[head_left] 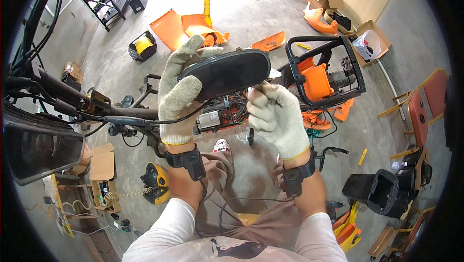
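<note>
The left hand (179,88) held a black oval panel (234,73) above the stripped vehicle frame (145,113), thumb across its face. The right hand (278,117) was curled narrow at the panel's lower right edge; its grip, if any, was hidden. A steady left hold and light fingertip work seemed best. No writing was legible.

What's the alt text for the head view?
A gloved left hand grips a dark oval panel; the gloved right hand curls beside its lower right edge. Beneath is a partly dismantled vehicle, with orange parts on the floor.
</note>
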Demonstrator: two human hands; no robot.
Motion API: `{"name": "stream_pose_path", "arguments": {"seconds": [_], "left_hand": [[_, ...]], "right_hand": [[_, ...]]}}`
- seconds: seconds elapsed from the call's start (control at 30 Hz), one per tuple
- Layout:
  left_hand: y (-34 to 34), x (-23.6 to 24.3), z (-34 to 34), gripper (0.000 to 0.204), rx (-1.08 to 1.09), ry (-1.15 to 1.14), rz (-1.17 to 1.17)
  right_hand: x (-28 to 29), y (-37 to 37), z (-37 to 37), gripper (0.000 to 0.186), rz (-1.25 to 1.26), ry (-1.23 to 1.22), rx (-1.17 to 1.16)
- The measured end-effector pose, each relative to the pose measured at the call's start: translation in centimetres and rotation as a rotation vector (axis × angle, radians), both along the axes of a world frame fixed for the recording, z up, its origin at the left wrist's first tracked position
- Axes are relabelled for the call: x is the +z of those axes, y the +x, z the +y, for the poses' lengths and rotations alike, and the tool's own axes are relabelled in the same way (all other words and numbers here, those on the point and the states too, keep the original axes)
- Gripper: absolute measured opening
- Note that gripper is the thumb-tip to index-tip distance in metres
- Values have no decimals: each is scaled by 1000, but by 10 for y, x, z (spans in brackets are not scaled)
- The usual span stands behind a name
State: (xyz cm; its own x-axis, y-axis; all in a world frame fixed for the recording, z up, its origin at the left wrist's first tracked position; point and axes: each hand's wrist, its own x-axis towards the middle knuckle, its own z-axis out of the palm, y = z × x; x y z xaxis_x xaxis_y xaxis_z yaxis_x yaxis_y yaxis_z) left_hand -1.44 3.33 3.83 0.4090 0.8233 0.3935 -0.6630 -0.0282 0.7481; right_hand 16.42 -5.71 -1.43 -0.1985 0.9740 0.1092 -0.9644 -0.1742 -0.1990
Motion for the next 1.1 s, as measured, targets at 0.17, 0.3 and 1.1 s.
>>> {"name": "stream_pose_path", "arguments": {"seconds": [0.17,0.3,1.1], "left_hand": [[-5,-5,2,78,-47,8,11],[-5,-6,-1,72,-130,89,60],[-32,-36,1,46,-333,214,85]], "right_hand": [[21,-16,-12,6,-456,-69,-114],[27,-31,-11,19,-571,-132,-294],[9,-8,-20,50,-866,269,-429]]}}
